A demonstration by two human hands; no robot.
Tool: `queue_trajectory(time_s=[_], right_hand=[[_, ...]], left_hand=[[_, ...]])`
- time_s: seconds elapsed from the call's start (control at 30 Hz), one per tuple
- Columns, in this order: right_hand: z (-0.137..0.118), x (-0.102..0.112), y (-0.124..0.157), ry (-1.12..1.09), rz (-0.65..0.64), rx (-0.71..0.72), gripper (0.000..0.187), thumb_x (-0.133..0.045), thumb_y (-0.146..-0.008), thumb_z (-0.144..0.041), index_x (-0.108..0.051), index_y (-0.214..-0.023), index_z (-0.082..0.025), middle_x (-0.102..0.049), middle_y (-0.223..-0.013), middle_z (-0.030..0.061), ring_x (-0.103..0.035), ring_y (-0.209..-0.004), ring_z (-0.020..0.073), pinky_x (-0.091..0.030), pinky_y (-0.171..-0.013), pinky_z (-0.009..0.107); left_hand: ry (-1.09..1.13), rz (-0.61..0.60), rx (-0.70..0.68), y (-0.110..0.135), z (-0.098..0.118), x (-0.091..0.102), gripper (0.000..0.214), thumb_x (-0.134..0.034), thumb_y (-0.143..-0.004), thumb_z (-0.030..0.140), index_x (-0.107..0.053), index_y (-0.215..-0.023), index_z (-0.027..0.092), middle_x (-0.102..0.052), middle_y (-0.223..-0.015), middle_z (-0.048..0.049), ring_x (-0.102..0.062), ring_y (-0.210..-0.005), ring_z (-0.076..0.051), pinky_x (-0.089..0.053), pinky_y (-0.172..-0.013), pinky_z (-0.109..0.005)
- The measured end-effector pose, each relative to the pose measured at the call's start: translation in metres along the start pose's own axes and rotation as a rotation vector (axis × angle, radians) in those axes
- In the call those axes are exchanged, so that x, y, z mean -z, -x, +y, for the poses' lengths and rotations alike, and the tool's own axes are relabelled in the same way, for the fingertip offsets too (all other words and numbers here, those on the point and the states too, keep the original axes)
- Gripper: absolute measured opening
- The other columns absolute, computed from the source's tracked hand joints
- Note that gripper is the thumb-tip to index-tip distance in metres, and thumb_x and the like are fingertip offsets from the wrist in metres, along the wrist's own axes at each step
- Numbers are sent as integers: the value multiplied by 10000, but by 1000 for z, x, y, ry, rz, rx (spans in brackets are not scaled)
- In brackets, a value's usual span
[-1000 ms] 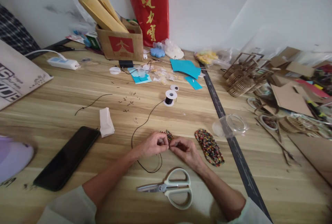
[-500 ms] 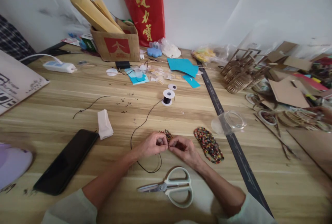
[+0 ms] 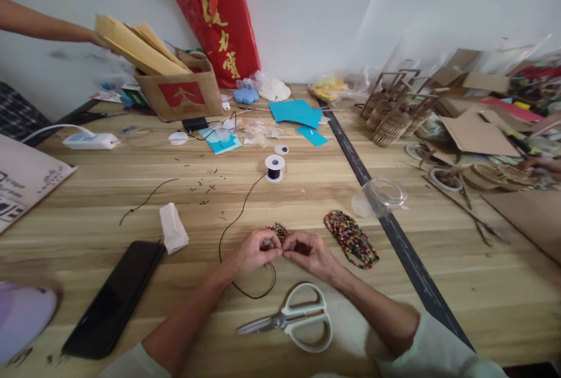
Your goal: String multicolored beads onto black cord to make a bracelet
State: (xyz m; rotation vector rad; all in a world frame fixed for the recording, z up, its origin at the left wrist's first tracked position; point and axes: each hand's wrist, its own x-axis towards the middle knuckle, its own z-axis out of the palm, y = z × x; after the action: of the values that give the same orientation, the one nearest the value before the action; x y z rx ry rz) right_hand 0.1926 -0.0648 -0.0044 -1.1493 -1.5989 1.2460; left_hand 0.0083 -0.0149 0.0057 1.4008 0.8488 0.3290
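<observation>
Fingertips nearly meet where my left hand (image 3: 258, 251) and my right hand (image 3: 310, 254) pinch side by side over the table. Behind them lies a small heap of multicoloured beads (image 3: 277, 229), partly covered by my fingers. Black cord (image 3: 231, 225) runs from a white spool (image 3: 274, 169) down to my left hand and loops below it. Both hands are closed; the cord end or bead between the fingertips is too small to make out. Right of my right hand rests a coiled pile of beaded strands (image 3: 350, 239). Scissors (image 3: 293, 321) with pale handles lie just below my hands.
A black phone (image 3: 114, 299) and a folded white tissue (image 3: 174, 228) lie to the left. A clear plastic cup (image 3: 380, 197) lies on its side at right. Woven baskets (image 3: 388, 118) and a cardboard box (image 3: 184, 94) stand farther back. Other people's arms (image 3: 48, 21) reach in.
The camera view has shifted a little, so the table things sit differently in the picture. My hands keep their pinch at the same spot. The co-worker's hand at upper left has moved behind the envelopes.
</observation>
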Motion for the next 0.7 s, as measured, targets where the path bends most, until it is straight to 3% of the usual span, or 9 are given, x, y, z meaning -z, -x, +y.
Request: queue_trajectory(time_s=[0.2, 0.7], right_hand=[[-2, 2, 1, -33, 7, 6, 171, -624, -814, -315, -625, -789, -145, -584, -687, 6, -506, -623, 112, -398, -550, 213], [10, 0, 1, -30, 30, 27, 230, -650, -812, -360, -634, -759, -137, -574, -673, -2, -496, -592, 101, -400, -562, 206]], left_hand=[[14, -18, 56, -2, -4, 3, 281, -681, -700, 376, -562, -776, 133, -576, -540, 34, -537, -465, -80, -425, -461, -187], [24, -31, 44, -3, -2, 4, 365, -699, -692, 452, -561, -754, 119, -607, -563, 7, -540, -464, -78, -449, -488, -204]])
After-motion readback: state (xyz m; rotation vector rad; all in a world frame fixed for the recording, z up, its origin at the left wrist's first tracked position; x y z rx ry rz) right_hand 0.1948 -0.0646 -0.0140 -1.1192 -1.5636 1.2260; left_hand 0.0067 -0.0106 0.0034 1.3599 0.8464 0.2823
